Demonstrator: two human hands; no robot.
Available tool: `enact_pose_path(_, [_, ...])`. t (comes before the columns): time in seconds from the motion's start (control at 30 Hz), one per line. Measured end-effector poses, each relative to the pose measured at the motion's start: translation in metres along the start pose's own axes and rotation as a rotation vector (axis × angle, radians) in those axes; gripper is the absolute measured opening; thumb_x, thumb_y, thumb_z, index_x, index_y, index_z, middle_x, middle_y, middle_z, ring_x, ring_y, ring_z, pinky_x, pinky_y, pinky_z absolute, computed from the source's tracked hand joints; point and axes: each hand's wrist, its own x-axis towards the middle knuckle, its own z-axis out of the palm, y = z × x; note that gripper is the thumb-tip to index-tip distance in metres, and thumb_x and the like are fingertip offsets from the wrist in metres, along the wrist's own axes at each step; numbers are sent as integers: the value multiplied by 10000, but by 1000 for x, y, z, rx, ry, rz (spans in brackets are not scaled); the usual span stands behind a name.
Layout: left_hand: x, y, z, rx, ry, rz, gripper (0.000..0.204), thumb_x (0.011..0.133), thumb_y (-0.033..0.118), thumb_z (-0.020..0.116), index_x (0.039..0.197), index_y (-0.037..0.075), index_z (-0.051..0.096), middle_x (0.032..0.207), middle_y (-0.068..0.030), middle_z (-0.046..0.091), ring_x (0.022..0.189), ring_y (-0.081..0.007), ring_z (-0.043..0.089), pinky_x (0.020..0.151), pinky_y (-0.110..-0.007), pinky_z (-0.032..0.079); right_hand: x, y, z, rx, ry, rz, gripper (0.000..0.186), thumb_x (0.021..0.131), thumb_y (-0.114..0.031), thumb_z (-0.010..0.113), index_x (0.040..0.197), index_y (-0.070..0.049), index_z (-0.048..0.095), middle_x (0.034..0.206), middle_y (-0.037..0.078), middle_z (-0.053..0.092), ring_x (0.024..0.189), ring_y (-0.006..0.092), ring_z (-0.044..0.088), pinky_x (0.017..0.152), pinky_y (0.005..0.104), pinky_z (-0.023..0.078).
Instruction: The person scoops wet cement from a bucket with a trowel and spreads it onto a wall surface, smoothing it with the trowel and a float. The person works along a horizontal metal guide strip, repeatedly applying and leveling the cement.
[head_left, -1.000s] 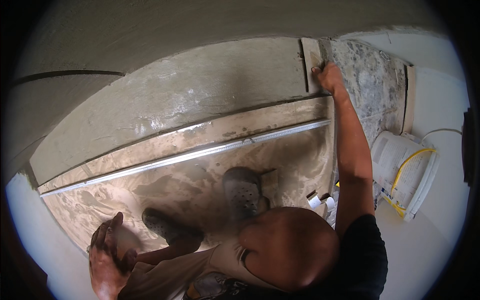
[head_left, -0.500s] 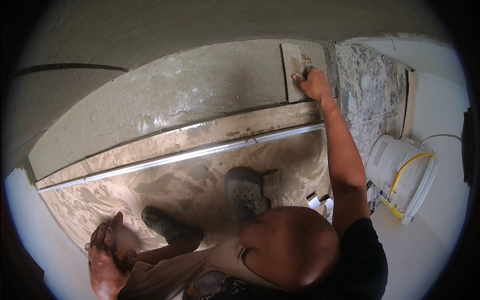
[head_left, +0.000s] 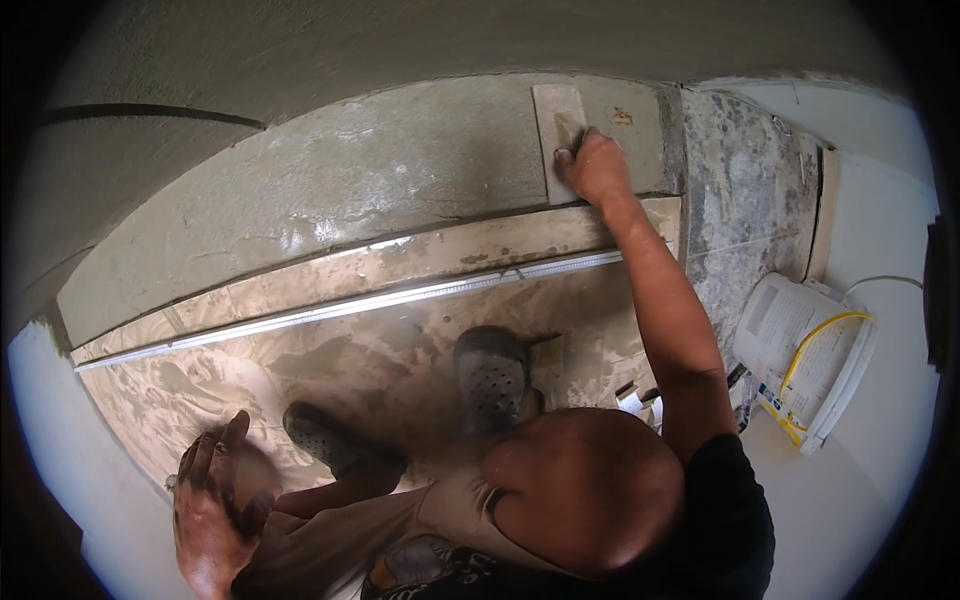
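My right hand (head_left: 600, 168) grips the handle of a flat rectangular plastering trowel (head_left: 556, 108). The blade lies against a band of smooth wet grey cement (head_left: 380, 160), near that band's right end. A small reddish mark (head_left: 622, 116) shows on the cement just right of the trowel. At the lower left, my left hand (head_left: 212, 515) hangs beside my bent leg, fingers stretched out, nothing seen in it. Grey stains cover that hand.
A long metal straightedge (head_left: 350, 310) lies along tan, cement-smeared tiles (head_left: 230, 370). My grey clogs (head_left: 490, 375) stand on them. At the right, a white bucket (head_left: 790, 330) with a yellow handle lies tilted near a rough mottled grey surface (head_left: 740, 180). Grey plaster (head_left: 400, 50) spans the top.
My right hand has drawn the trowel a short way left along the cement, uncovering more of the reddish mark. My left hand has hardly moved.
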Motion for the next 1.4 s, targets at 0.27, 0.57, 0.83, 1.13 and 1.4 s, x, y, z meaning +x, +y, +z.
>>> enact_pose_path(0.27, [-1,-4,2,12,-33,-44,796,706,146,774,1428,46,457,1326,-194,585,1198,-451,533,1027,-496,437,23,93,-23,-34,122,170,466,878,-373,686,1069,49,628,1040,287,685,1026,418,662,905,460,520])
enact_pose_path(0.57, [5,0,0,-7,-27,-45,804,693,111,788,1426,53,465,1306,-183,599,1213,-423,532,1035,-477,437,17,65,-20,291,-34,36,542,835,-423,740,942,105,678,922,315,681,943,441,673,835,452,524])
enact_pose_path(0.83, [-2,-3,0,20,-31,-35,784,743,192,788,1438,58,452,1312,-179,600,1213,-435,527,1043,-490,428,4,35,-8,256,-3,-12,538,817,-405,767,935,109,662,906,319,678,928,436,676,837,447,528])
enact_pose_path(1.13, [-8,-5,2,50,-7,-2,777,764,258,776,1439,54,450,1331,-173,592,1220,-444,520,1057,-494,421,-8,-32,12,173,-32,-79,512,830,-368,748,1030,82,608,947,281,689,949,431,669,854,462,532])
enact_pose_path(1.4, [-7,4,0,50,-14,-56,796,717,159,792,1434,67,461,1348,-164,584,1249,-429,510,1062,-486,422,1,8,2,-3,30,81,432,861,-313,699,1087,33,576,998,274,691,976,438,667,880,492,533])
